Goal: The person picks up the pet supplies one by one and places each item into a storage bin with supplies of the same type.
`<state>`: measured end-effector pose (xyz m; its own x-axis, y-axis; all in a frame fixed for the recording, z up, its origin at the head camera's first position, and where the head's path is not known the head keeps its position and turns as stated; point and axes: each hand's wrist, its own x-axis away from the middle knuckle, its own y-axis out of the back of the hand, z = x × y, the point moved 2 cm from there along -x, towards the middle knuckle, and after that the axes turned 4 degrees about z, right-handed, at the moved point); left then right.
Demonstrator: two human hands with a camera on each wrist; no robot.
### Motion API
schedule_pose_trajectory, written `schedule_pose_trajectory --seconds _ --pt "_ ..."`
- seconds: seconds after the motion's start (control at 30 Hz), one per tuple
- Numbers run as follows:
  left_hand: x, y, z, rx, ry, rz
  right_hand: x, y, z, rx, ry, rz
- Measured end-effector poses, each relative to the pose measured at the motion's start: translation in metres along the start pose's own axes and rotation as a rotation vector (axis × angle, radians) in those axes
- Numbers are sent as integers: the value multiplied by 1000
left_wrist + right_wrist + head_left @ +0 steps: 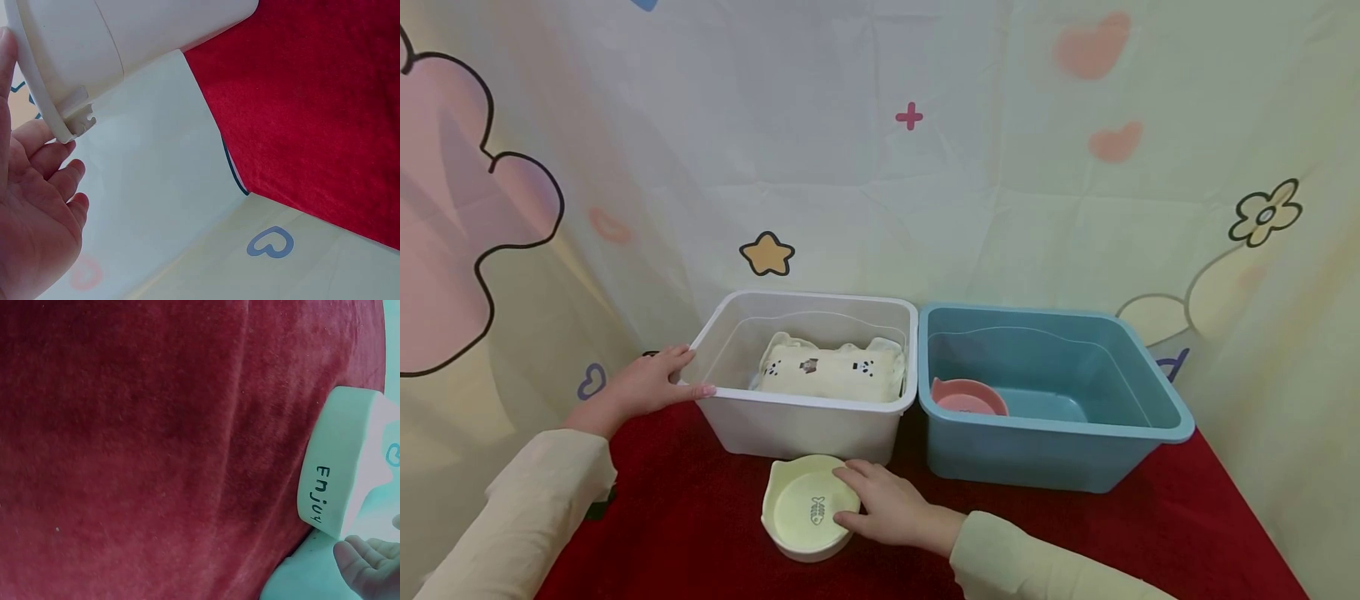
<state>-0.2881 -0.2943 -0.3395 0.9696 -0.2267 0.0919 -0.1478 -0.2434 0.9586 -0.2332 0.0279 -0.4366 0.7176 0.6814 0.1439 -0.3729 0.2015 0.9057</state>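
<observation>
My left hand (651, 383) grips the left front corner of a white bin (805, 423), its thumb along the front rim and the other fingers at the side, under the lip in the left wrist view. Inside the bin lies a cream cloth item (831, 371) printed with small pandas. A pale yellow cat-eared bowl (801, 504) with a fishbone drawing sits on the red cloth before the bin. My right hand (887, 504) reaches over the bowl's right edge, thumb and fingers spread apart, fingertips right at the rim. Lettering marks the bowl's side in the right wrist view.
A blue bin (1037, 454) stands close against the right side of the white one. In it rests a pink cat-eared bowl (967, 396). Red cloth (685, 517) covers the table, and a printed curtain (880, 208) hangs behind the bins.
</observation>
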Motion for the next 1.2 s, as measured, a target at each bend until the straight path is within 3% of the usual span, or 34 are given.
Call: schedule_pose_trajectory --seconds 0.5,0.8,1.2 --pt "0 0 -1 8 11 3 -3 -11 -4 -98 -1 -88" --pt "0 1 0 -4 -9 -7 -6 -18 -5 -175 -50 -106" --pt "1 0 0 25 17 6 -13 -27 -12 -295 -78 -188"
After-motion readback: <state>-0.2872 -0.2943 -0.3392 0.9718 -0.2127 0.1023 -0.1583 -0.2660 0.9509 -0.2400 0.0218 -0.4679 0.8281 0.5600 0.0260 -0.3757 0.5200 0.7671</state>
